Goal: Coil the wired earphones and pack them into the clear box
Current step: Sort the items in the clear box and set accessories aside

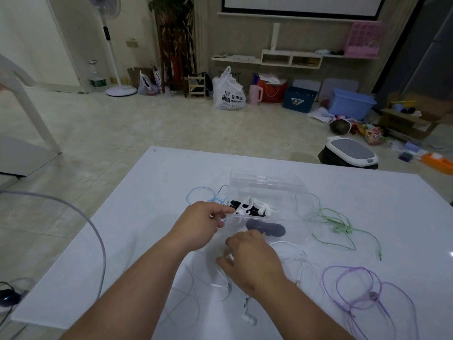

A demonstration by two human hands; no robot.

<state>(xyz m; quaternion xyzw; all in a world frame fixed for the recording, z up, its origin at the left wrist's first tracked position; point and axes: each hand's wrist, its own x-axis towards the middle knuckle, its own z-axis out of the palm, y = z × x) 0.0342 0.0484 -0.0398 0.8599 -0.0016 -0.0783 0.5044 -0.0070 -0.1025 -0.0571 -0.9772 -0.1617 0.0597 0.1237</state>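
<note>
The right hand, fingers curled round the white earphones, sits just short of the clear box, which lies toward the far edge of the tabletop. The left hand pinches the box's near left corner.

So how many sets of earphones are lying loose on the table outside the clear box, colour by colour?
blue earphones: 1
green earphones: 1
purple earphones: 1
white earphones, partly under the right hand: 1
Total: 4 loose. What lies inside the clear box is too jumbled to count.
</note>
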